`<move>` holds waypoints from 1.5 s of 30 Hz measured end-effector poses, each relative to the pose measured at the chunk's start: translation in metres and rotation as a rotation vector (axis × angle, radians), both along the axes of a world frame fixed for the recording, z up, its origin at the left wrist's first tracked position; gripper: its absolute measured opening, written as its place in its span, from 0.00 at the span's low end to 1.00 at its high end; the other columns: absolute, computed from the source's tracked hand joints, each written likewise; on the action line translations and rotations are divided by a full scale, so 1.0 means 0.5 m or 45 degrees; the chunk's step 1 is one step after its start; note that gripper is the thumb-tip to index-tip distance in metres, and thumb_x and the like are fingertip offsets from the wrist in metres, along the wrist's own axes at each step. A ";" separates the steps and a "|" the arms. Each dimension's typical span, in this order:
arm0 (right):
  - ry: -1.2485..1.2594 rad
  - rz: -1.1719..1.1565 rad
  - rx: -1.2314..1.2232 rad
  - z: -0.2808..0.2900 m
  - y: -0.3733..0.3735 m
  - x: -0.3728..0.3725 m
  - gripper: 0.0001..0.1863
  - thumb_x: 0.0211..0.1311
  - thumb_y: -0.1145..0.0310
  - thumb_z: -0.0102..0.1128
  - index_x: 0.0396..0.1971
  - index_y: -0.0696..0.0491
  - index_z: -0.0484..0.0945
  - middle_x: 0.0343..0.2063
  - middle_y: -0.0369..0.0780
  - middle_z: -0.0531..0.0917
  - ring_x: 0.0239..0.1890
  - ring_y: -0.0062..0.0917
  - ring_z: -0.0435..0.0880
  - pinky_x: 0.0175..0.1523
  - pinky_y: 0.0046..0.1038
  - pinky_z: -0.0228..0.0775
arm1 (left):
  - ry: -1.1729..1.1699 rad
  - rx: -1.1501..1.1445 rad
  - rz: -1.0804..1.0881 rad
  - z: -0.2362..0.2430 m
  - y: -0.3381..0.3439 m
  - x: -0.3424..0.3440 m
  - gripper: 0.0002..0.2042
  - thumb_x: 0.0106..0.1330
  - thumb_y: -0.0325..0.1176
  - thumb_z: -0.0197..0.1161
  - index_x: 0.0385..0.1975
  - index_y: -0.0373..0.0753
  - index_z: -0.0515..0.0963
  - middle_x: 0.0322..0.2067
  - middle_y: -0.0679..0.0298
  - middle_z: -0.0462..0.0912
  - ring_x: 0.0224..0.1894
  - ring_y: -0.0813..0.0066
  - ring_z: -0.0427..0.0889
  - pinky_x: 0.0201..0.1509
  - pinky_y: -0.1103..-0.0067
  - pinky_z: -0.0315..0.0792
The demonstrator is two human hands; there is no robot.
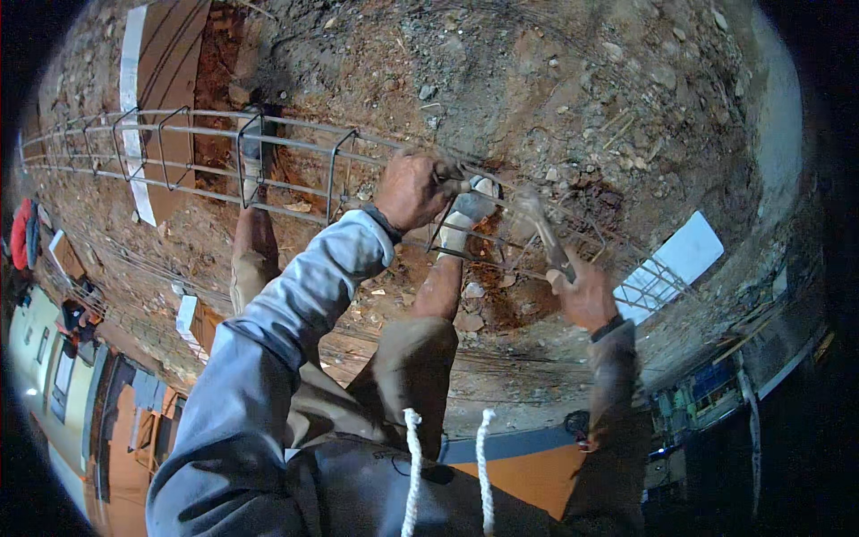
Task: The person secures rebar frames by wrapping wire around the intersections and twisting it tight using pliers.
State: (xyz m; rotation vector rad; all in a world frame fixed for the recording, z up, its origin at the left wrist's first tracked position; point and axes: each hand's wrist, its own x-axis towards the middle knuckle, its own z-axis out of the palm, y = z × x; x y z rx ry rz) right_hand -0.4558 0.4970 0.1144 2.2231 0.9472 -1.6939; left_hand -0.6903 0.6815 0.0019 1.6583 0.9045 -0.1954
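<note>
A long cage of steel reinforcing bars (pixel 304 143) with square stirrups (pixel 333 170) runs from the far left across the middle toward the right. My left hand (pixel 416 190) is closed on the cage at one of its upper bars, by a stirrup. Its fingertips are partly hidden, so I cannot tell whether it grips the bar or the stirrup. Right of it, my right hand (pixel 586 295) is wrapped round the handle of a hammer-like tool (pixel 550 242). The tool's head is blurred, close to the cage bars. Both my feet stand beneath or beside the cage.
Rough reddish soil with stones (pixel 501 80) lies all around. A brown block with a white edge (pixel 170 89) supports or sits under the left of the cage; a white panel (pixel 671 264) lies under its right end. Buildings (pixel 54 358) stand at lower left.
</note>
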 end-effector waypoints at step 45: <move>0.655 0.126 -0.896 -0.030 0.408 -0.020 0.17 0.51 0.56 0.65 0.30 0.54 0.74 0.18 0.37 0.78 0.17 0.18 0.75 0.23 0.23 0.67 | 0.019 -0.929 0.790 0.137 -0.134 -0.012 0.24 0.63 0.45 0.52 0.56 0.39 0.64 0.51 0.52 0.70 0.58 0.57 0.64 0.65 0.71 0.49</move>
